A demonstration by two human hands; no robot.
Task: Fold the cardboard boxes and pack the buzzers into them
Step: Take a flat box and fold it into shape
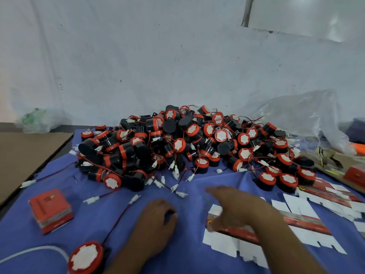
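The pile of buzzers [187, 143] blocks the whole rear centre of the blue cloth [94, 224]. In front of the pile you have a bare strip of cloth, crossed by loose connector leads [91, 200]. On the left, you can pass between the folded red box [50, 210] and the single buzzer [86, 258]. On the right, flat box blanks [308, 224] cover the cloth.

Heaped at twelve o'clock, black buzzers [177, 143] with red caps; at nine, one folded red box [51, 210] upright; at four, flat cartons [308, 224] overlapping.
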